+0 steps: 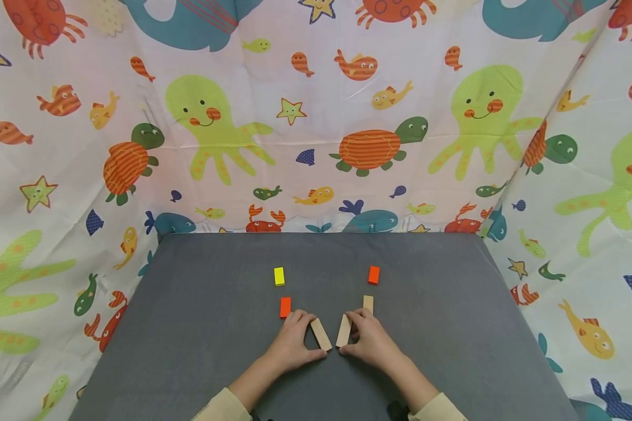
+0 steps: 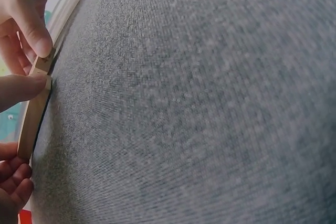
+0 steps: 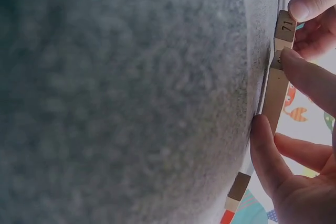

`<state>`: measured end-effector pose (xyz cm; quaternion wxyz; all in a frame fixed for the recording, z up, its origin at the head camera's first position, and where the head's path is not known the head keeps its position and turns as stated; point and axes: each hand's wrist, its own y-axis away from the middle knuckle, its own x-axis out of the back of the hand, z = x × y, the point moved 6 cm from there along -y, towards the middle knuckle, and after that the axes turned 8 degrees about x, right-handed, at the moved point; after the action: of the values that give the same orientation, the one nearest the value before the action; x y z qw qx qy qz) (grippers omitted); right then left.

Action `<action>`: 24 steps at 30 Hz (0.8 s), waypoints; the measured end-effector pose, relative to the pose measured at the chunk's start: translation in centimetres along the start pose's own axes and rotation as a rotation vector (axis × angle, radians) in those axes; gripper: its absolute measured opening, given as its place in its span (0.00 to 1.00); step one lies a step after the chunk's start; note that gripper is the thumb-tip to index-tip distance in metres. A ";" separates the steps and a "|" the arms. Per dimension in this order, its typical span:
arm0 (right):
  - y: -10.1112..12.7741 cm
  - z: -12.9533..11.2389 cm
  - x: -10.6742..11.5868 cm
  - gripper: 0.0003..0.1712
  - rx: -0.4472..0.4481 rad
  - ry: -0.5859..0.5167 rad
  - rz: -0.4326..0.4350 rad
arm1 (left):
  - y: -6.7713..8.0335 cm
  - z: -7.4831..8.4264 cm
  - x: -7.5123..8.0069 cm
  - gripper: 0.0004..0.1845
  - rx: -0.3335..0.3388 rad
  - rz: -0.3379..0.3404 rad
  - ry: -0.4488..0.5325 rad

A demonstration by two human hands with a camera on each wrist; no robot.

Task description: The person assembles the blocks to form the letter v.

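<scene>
Our left hand [image 1: 295,346] pinches one wooden block [image 1: 321,334], our right hand [image 1: 371,344] a second wooden block [image 1: 344,331], their near ends almost meeting. On grey cloth [image 1: 432,286], an orange block [image 1: 285,307] crowds the left fingers, a yellow block [image 1: 279,276] beyond; past the right, a third wooden block [image 1: 368,303], then another orange block [image 1: 374,275].

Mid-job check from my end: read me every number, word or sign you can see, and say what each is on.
"71", sideways, on the end of the left held block, right wrist view.
A mark on the end of the right held block: partly covered and blurred, unreadable.
No other text that I can make out on the yellow block, red blocks, loose wooden block or curtain.
</scene>
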<state>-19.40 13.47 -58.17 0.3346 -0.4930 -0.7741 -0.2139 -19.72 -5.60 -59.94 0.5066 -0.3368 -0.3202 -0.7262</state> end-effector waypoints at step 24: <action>-0.1 -0.6 -0.4 0.49 -0.001 0.070 -0.008 | -0.4 0.2 -0.2 0.43 -0.004 -0.006 -0.016</action>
<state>-19.18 12.82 -58.07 0.3603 -0.4821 -0.7639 -0.2330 -19.97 -5.26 -60.08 0.5012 -0.3426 -0.3236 -0.7257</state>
